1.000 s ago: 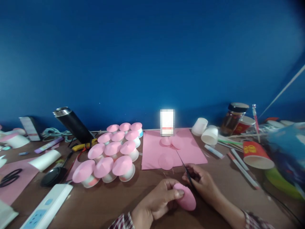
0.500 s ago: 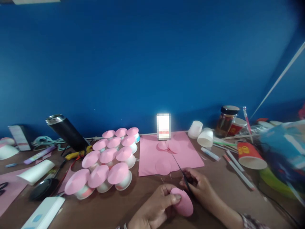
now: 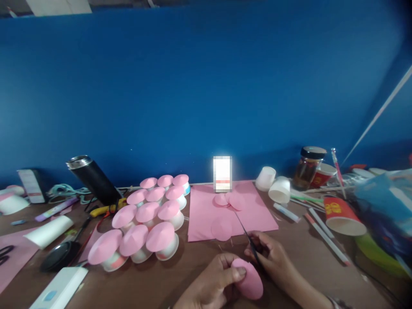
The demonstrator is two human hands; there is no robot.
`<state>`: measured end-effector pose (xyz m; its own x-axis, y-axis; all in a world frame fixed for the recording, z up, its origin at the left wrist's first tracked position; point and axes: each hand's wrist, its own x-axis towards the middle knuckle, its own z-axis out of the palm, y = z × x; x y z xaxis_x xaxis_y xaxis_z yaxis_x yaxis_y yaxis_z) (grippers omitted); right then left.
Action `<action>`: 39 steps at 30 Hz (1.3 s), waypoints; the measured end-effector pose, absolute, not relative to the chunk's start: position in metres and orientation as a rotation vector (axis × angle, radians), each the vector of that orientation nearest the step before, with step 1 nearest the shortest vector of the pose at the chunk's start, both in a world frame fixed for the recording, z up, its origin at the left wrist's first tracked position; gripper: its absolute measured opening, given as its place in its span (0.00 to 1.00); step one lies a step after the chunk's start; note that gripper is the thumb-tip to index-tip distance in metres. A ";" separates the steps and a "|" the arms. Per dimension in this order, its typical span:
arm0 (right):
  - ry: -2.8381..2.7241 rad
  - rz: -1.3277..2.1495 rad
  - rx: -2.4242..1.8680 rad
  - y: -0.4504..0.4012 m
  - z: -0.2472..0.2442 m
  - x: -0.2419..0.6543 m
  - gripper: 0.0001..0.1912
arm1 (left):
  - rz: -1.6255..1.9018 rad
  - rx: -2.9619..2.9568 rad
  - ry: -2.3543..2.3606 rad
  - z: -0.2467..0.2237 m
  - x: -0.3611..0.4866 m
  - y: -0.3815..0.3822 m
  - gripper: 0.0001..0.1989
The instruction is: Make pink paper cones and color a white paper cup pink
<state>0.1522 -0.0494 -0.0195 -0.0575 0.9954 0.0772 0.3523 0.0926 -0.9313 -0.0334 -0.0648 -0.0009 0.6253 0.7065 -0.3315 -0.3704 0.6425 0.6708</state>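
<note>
Near edge of the tabletop (image 3: 154,283), low in my head view: both hands at work, near each other but apart. Left hand (image 3: 212,281) clamped on a pink paper disc (image 3: 252,285), thumb flat on top, fingers behind; the disc is tilted and off the surface. Right hand (image 3: 272,253) closed round a slim dark tool (image 3: 246,231), its thin end pointing away from the person — grip end hidden from me by the fingers.

Beyond them I note a pink sheet (image 3: 199,214) lying flat. On it, one round pink piece (image 3: 221,228) near the front edge and two more overlapping farther back. The tool's tip lies over this sheet in my view; whether it touches, I cannot tell.

Left of the sheet: twelve upturned cups (image 3: 167,249), four rows of three, each capped by a shallow pink cone (image 3: 160,237). Behind those, a leaning black flask (image 3: 96,182).

Right side — two white cups (image 3: 279,190) side by side, a red cup (image 3: 341,210) on its side, a dark-lidded jar (image 3: 305,169) by the blue wall (image 3: 206,86).
</note>
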 end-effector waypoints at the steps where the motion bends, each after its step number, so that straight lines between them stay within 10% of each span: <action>1: -1.546 0.983 -1.382 -0.050 -0.019 0.152 0.15 | 0.659 0.586 0.633 -0.001 -0.033 -0.065 0.15; 39: -1.619 0.923 -1.341 -0.052 -0.015 0.150 0.14 | 0.683 0.591 0.569 0.005 -0.032 -0.065 0.12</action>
